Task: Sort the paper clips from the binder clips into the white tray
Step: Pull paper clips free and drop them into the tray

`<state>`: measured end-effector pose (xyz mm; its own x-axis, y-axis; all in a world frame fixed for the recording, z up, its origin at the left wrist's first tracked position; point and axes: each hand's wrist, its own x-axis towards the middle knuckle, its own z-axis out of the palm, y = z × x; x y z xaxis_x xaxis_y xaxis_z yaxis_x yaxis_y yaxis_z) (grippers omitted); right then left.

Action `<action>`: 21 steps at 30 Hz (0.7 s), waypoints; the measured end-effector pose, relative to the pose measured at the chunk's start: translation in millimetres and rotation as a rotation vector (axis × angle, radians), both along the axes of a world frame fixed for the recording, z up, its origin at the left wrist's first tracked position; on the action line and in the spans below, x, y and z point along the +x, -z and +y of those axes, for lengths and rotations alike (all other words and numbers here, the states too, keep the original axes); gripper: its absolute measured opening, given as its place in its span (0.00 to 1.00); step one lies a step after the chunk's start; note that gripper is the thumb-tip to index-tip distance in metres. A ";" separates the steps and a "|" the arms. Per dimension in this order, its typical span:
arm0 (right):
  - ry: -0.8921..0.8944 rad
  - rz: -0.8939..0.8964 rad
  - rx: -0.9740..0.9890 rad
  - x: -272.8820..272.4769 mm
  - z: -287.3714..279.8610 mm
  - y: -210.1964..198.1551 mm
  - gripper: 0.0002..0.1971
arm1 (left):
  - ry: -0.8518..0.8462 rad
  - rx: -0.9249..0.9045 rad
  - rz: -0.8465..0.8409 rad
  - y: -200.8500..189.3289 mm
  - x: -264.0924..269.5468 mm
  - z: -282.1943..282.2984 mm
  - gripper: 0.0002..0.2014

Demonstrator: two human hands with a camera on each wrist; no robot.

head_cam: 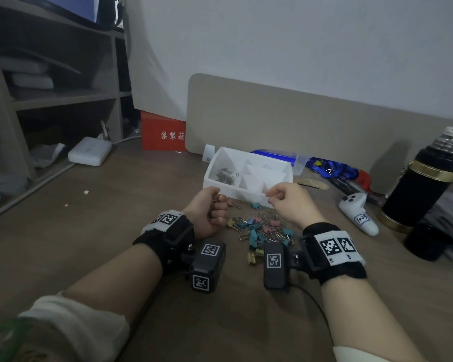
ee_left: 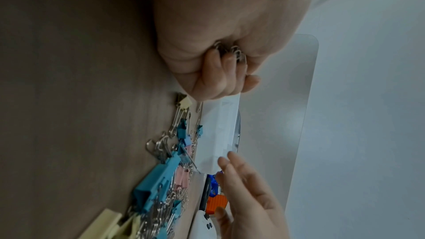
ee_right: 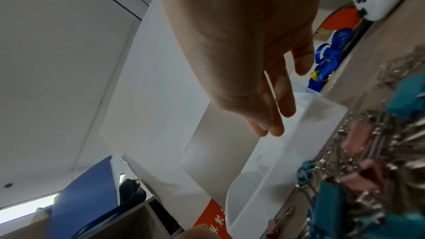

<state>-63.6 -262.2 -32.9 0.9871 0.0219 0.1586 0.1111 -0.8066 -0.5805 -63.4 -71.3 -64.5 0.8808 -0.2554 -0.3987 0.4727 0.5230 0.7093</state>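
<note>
Paper clips (ee_left: 232,53) bunched inside curled left fingers (ee_left: 212,72); right fingers (ee_right: 276,97) loosely apart

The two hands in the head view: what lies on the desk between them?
In the head view, between the left hand and the right hand lie scattered binder clips mixed with loose paper clips, before the white tray.

A black flask (head_cam: 421,189) with gold bands stands at the desk's (head_cam: 115,231) right edge. A white controller (head_cam: 357,214) lies left of it. Blue lanyards (head_cam: 332,167) lie along the back edge, against a beige panel (head_cam: 298,118). A red box (head_cam: 162,135) sits beside the panel's left end.
</note>
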 end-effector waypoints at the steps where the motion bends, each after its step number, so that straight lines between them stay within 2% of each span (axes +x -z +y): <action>1: -0.006 0.024 -0.007 -2.3 -2.0 0.9 0.11 | -0.003 0.002 -0.002 -0.4 -0.1 0.0 0.21; 8: -0.063 0.107 -0.011 -10.4 -1.5 2.5 0.11 | 0.009 0.001 0.000 -0.7 -1.1 2.0 0.21; 17: -0.205 0.212 -0.161 7.3 17.9 8.6 0.22 | 0.009 0.013 -0.002 -0.2 0.6 1.6 0.22; 21: -0.198 0.281 -0.222 11.8 17.9 14.0 0.23 | 0.020 0.008 0.000 0.8 1.7 0.5 0.20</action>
<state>-51.9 -244.3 -46.9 0.9646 0.2193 -0.1463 0.1391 -0.8948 -0.4243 -61.6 -70.8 -65.3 0.8756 -0.2692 -0.4010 0.4829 0.5076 0.7136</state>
